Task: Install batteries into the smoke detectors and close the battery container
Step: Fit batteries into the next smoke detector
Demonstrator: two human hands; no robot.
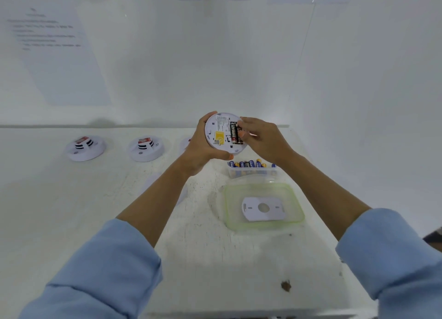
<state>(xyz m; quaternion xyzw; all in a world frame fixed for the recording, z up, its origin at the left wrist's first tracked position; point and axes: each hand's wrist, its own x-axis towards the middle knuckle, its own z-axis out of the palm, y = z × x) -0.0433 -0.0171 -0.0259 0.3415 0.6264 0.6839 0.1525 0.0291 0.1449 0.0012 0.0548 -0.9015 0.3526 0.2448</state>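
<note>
My left hand [203, 146] holds a white round smoke detector [221, 132] above the table, its back side facing me. A black battery [233, 133] lies in its open battery bay. My right hand [260, 137] presses fingertips on a second battery beside it, mostly hidden by the fingers. Below the hands stands a clear battery container [252, 169] with several blue and gold batteries upright in it. Its green-rimmed lid [294, 199] lies in front, and a white mounting plate [263, 208] rests on the lid.
Two more smoke detectors [85, 147] [146, 148] sit face up at the left on the white table [71, 211]; a third [185, 143] peeks out behind my left wrist. A printed sheet [55, 50] hangs on the wall. The table's near edge runs along the bottom.
</note>
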